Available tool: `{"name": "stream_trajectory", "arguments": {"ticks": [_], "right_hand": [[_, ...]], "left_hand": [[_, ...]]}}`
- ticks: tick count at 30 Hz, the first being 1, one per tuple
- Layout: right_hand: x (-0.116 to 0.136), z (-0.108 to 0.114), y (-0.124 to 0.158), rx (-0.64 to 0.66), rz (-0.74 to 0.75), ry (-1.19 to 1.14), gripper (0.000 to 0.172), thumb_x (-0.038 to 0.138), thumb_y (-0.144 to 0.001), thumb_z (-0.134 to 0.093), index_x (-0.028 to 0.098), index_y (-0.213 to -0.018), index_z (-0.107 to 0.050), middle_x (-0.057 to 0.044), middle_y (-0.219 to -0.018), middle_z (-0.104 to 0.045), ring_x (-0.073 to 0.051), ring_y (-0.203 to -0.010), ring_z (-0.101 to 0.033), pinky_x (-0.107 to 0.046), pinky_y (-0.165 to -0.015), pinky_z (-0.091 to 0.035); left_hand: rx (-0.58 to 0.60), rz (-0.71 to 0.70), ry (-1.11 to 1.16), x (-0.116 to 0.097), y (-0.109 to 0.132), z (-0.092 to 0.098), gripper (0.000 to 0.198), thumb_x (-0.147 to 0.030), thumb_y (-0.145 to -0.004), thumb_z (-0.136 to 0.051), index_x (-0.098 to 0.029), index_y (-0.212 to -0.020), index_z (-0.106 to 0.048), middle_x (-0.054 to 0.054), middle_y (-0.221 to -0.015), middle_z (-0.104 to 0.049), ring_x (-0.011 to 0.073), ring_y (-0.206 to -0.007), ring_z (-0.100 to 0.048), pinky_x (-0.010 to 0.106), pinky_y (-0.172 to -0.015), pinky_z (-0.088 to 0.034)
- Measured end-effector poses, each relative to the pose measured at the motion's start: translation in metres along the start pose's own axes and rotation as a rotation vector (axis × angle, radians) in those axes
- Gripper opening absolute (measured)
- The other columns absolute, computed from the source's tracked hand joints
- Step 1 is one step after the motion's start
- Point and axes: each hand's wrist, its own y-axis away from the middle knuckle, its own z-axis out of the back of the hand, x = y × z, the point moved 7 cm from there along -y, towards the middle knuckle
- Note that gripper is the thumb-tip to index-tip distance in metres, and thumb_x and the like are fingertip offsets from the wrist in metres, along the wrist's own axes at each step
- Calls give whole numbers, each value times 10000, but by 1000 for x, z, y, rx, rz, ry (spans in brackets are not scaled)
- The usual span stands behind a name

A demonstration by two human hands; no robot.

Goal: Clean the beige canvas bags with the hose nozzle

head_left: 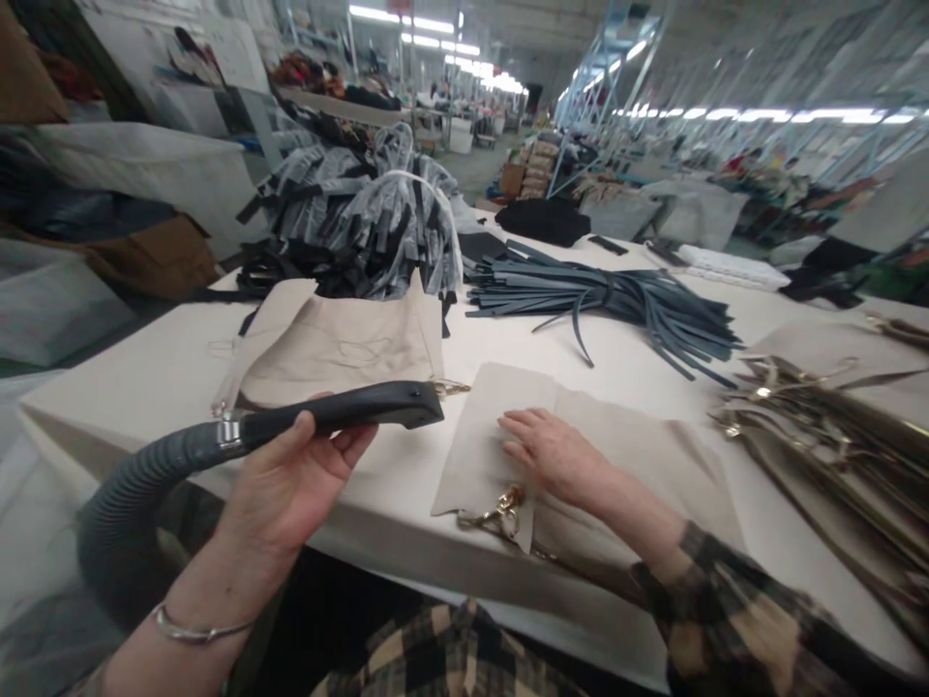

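My left hand [290, 484] is closed around a black vacuum hose nozzle [363, 410], which joins a ribbed grey hose [160, 465] through a metal clamp. The nozzle's tip points right, above the table's front edge. My right hand [555, 455] lies fairly flat, fingers stretched out, on a beige fabric bag piece [639, 436]. Gold-coloured metal clasps [504, 513] hang at that piece's near edge, below my right hand. Behind the nozzle lies another beige bag piece [341, 339] with loose threads on it.
A bundle of dark blue straps [602, 290] lies across the table [406, 474]. Plastic-wrapped black straps [377, 213] are heaped at the back left. Stacked beige pieces with gold hardware [820, 416] sit at the right. White bins [160, 174] stand off the table's left side.
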Motion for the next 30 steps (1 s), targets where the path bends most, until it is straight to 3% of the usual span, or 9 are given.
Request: {"name": "stream_trajectory", "arguments": {"ticks": [3,7,11,15,19,25,30], "right_hand": [[-20,-21,-18,-34,-94,32,555,351,-979,-508,35,-1433,-471,-226,-1521,-417,-339,-1416,-378,-476,-1173,-303],[-25,-49,-21,-96,-132,6,606,422,-982,-485,90,-1485,-423,-195,-1581,-330,-348,-1470,-285,-511,-1195,-247],[-23,-48,-17,-121,-120,-43,604,422,-973,-495,95,-1478,-438,-189,-1568,-359,-340,-1459,-310,-497,-1196,-250],[-25,-43,-17,-150,-115,-77,596,415,-961,-521,96,-1461,-459,-194,-1562,-369,-337,-1455,-315,-492,-1195,-252],[-27,-46,-17,-177,-107,-116,594,420,-958,-526,106,-1458,-464,-182,-1562,-374,-335,-1453,-318,-483,-1201,-239],[-28,-50,-19,-193,-100,-182,602,429,-945,-539,114,-1454,-468,-184,-1565,-368,-327,-1460,-305,-488,-1199,-233],[-29,-49,-19,-206,-105,-194,605,428,-939,-548,115,-1452,-470,-180,-1559,-380,-336,-1450,-318,-487,-1198,-228]], "left_hand": [[-23,71,33,28,-18,-12,170,-104,-728,-752,-140,-880,-684,102,-939,-759,280,-972,-703,442,-872,-599],[-41,143,42,68,-51,-34,95,-65,-776,-689,-136,-834,-664,99,-870,-735,257,-911,-703,413,-840,-596],[-71,142,18,102,-84,-51,117,-47,-791,-687,-149,-776,-633,65,-800,-712,207,-824,-694,376,-827,-581],[-64,129,-2,125,-102,-69,149,-67,-766,-744,-165,-813,-643,51,-857,-722,194,-823,-691,373,-824,-571],[-14,124,-62,121,-96,-72,217,-45,-686,-803,-145,-817,-661,63,-852,-730,207,-804,-698,360,-785,-575],[31,107,-133,94,-74,-52,221,-44,-666,-806,-136,-820,-677,72,-841,-747,223,-805,-710,357,-763,-599],[37,100,-122,114,-84,-70,171,-64,-703,-790,-146,-769,-655,61,-816,-742,215,-784,-712,347,-740,-605]]}}
